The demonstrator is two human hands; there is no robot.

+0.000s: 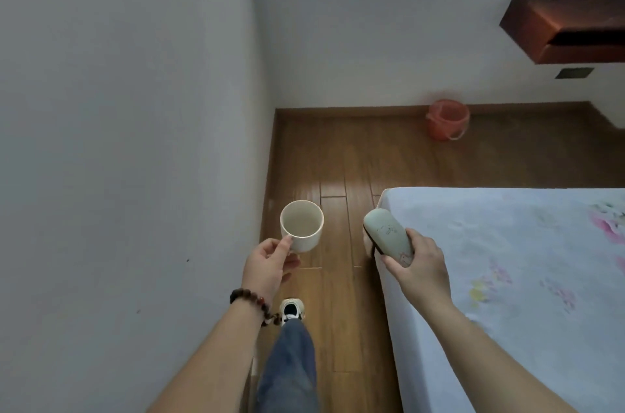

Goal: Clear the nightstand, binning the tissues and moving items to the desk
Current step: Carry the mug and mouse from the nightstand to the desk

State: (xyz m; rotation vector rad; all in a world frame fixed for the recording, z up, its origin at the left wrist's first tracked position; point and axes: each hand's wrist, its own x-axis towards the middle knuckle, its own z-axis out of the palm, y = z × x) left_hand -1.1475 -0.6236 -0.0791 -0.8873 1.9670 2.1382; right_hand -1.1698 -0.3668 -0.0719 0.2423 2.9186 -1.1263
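Note:
My left hand (269,264) grips a cream mug (302,226) by its handle; the mug is upright and looks empty, held over the wooden floor. My right hand (419,264) is closed around a pale green oblong case (389,235) with a dark edge, held beside the bed's corner. A reddish wooden wall-mounted desk (568,27) hangs at the far right, with white cords on top. An orange bin (447,120) stands on the floor against the far wall. The nightstand is not in view.
A bed (507,260) with a pale floral sheet fills the right side. A grey wall (118,142) runs along the left. A strip of wooden floor (338,159) leads ahead between them. My leg and shoe (291,309) are below. A window is at the top.

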